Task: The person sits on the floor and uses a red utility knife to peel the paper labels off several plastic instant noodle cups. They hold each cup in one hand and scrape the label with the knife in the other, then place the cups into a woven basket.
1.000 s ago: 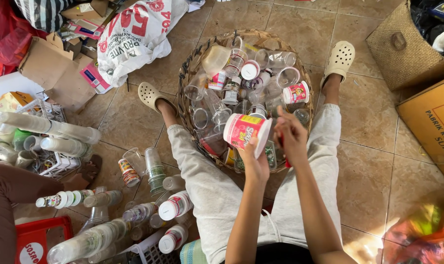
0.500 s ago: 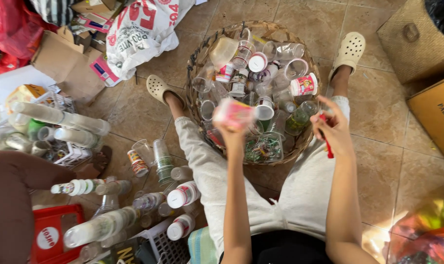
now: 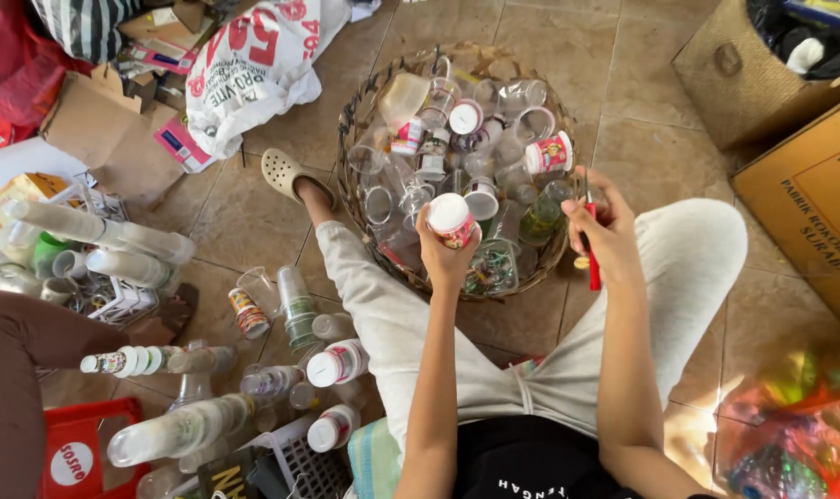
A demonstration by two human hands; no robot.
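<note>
The left hand [image 3: 446, 254] has swung its printed plastic cup [image 3: 451, 219] from sideways to foil lid up, fingers closed around it, at the near rim of the woven basket [image 3: 360, 199]. The right hand [image 3: 609, 231], just right of the basket, now grips a red-handled cutter [image 3: 592, 249], lifted clear of the cup.

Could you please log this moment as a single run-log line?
left hand: holds white-lidded cup | right hand: holds red tool | below: wicker basket of clear cups
</note>
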